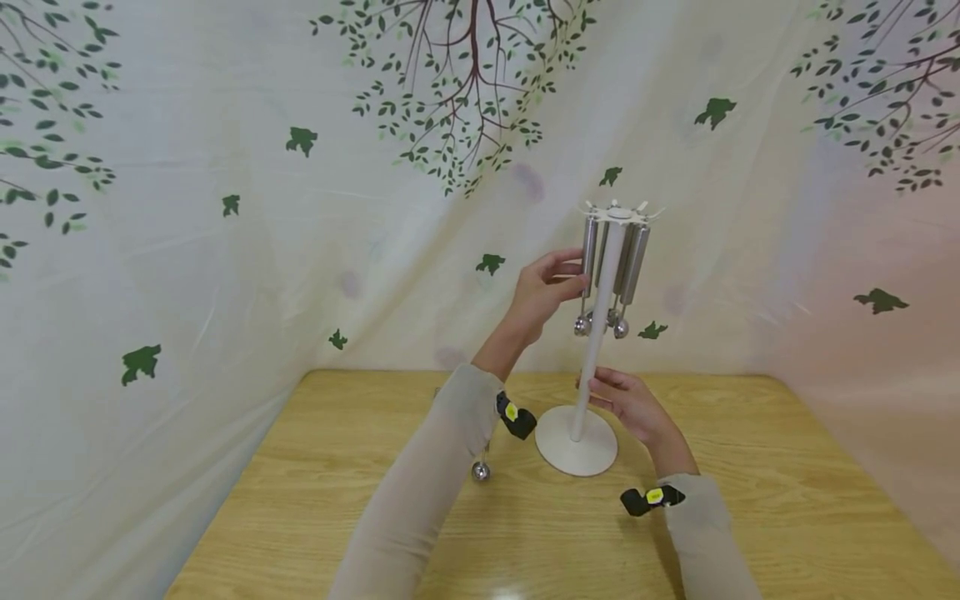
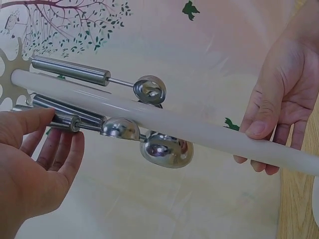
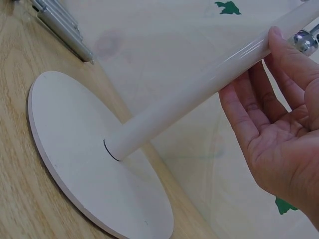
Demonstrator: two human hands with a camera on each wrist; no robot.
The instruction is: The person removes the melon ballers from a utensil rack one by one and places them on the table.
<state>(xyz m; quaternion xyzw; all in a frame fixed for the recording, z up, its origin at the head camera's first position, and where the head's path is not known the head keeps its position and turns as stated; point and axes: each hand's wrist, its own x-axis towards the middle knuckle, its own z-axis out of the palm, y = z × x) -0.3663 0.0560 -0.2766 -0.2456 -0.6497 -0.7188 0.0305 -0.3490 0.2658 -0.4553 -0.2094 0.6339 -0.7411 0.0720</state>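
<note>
One table (image 1: 300, 475), one white stand (image 1: 592, 350)

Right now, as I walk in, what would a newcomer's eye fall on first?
Probably the white stand on the wooden table, with shiny metal utensils clustered below its top. Next, the left hand pinching a utensil's handle near the top, and the right hand holding the pole lower down. Behind, leafy branches decorate the pale cloth.
</note>
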